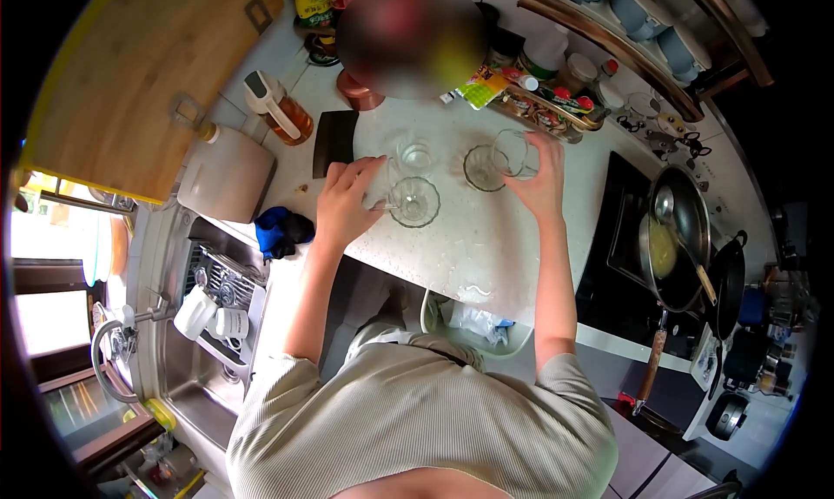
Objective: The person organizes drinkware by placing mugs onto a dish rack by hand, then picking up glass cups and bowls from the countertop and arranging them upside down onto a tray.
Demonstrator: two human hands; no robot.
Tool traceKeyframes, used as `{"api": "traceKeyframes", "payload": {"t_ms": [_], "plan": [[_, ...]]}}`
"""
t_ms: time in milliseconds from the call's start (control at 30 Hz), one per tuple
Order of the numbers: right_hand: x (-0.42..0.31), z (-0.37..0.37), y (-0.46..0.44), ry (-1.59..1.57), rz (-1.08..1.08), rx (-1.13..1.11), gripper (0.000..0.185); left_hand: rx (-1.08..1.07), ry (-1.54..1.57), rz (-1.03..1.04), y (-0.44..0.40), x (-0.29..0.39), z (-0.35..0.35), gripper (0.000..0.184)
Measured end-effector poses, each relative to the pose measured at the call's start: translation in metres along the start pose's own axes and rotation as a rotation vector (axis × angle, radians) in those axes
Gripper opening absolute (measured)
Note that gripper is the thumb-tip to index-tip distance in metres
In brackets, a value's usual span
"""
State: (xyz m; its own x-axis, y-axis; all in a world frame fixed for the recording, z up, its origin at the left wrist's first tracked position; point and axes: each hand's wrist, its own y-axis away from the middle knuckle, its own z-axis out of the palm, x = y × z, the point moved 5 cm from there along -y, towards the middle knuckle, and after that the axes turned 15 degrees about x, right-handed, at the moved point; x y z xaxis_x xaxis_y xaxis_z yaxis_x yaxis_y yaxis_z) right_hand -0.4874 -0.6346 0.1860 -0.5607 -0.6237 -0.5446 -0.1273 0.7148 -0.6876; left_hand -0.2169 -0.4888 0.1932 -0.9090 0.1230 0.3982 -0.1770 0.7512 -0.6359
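Note:
On the white counter (434, 260) stand a glass with a scalloped rim (414, 202), a second scalloped glass (483, 169) to its right and a smaller clear glass (416, 156) behind. My left hand (343, 205) has its fingers curved around the edge of a clear glass, just left of the scalloped glass; that glass is hard to make out. My right hand (541, 179) pinches a clear glass (514, 153) by its side, tilted above the right scalloped glass.
A black stove (612, 238) with a pan (665, 247) lies at the right. At the left are a sink (187, 369), a dish rack with white mugs (196, 313) and a blue cloth (276, 231). Bottles and packets line the back; an open bin (504, 347) sits below the counter edge.

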Motion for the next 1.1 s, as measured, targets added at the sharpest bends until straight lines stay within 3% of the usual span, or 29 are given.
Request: {"api": "traceKeyframes", "payload": {"t_ms": [267,500,767,900,967,1100], "plan": [[-0.005,-0.001,0.005,0.202,-0.449,-0.103,0.060,-0.075,-0.106,0.329,-0.004,0.026,0.005,0.065],[-0.014,-0.007,0.001,0.202,-0.603,-0.055,0.058,0.029,-0.216,0.554,-0.008,0.035,0.009,0.054],[-0.013,-0.020,0.005,0.198,-0.672,0.044,0.058,0.087,-0.261,0.452,-0.006,0.054,0.001,0.056],[-0.005,-0.027,0.005,0.058,-0.261,0.054,0.064,0.096,-0.285,0.380,0.003,0.059,-0.006,0.061],[0.009,-0.024,0.010,-0.134,0.050,0.076,0.069,0.093,-0.198,0.211,0.004,0.058,-0.013,0.065],[0.038,-0.014,0.037,-0.539,0.397,0.052,0.077,0.165,0.036,-0.161,0.009,0.048,-0.029,0.074]]}}
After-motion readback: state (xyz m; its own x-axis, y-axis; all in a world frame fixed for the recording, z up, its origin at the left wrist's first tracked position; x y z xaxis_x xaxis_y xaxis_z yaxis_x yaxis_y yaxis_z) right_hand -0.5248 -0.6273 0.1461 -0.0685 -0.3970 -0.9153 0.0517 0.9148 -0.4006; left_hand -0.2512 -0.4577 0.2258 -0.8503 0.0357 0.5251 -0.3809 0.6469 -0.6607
